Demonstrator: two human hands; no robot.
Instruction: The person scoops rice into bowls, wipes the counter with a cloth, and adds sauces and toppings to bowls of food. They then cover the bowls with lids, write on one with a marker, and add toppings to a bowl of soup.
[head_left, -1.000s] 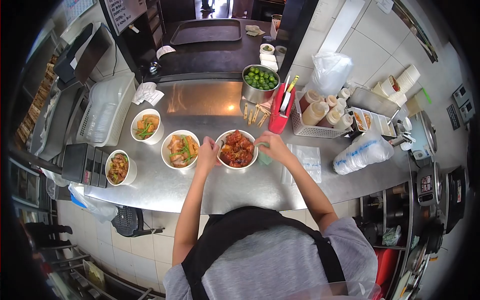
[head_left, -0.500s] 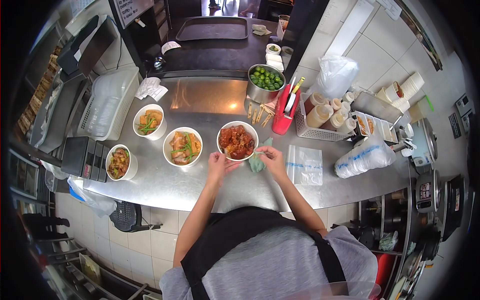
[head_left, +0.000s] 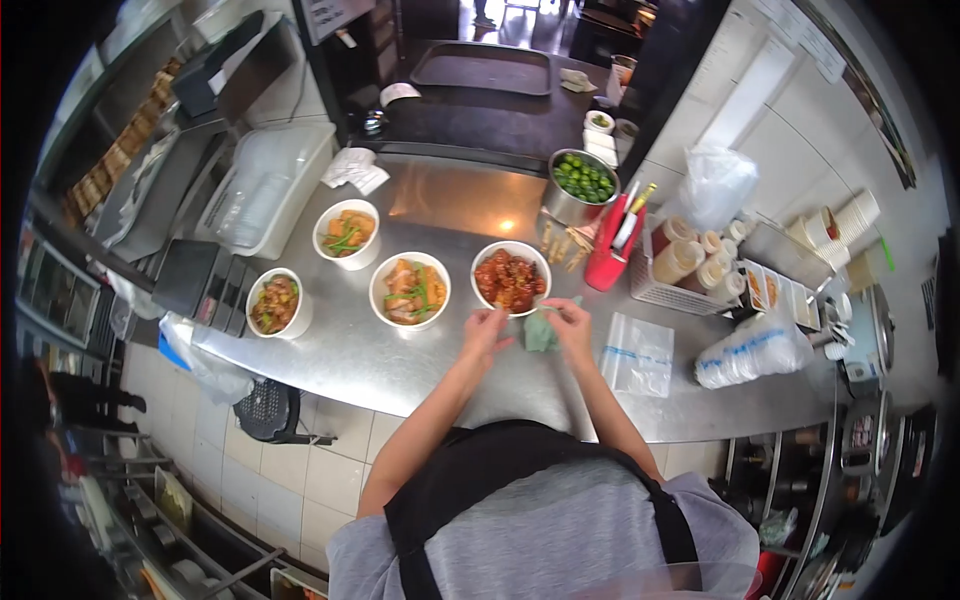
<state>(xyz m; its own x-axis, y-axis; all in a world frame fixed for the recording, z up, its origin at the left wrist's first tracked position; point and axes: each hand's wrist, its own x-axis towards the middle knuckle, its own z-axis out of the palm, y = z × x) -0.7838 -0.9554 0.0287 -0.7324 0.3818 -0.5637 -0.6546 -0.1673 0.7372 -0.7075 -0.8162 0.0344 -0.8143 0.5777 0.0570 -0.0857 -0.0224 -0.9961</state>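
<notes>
A white paper bowl of glossy red-brown sauced meat pieces (head_left: 511, 279) stands on the steel counter before me. My left hand (head_left: 486, 332) is at its near rim, thumb and fingertips pinched together; whether anything is between them is too small to tell. My right hand (head_left: 571, 328) is just right of the rim, its fingertips closed on a crumpled green cloth (head_left: 540, 331) that hangs down to the counter. Left of this bowl stand a bowl of meat with green strips (head_left: 408, 291), a similar bowl (head_left: 347, 234) and a tilted-looking bowl of browned meat (head_left: 274, 305).
A steel pot of green limes (head_left: 583, 180), clothespins (head_left: 565, 245) and a red holder (head_left: 607, 258) stand behind to the right. Farther right are a basket of sauce bottles (head_left: 690, 265), plastic bags (head_left: 638, 355) and wrapped lids (head_left: 752, 350). A white basket (head_left: 275, 190) sits at left.
The view has swung left, so the counter's contents appear farther right. My left fingertips have shifted slightly along the bowl's near rim. My right hand stays beside the bowl with the cloth.
</notes>
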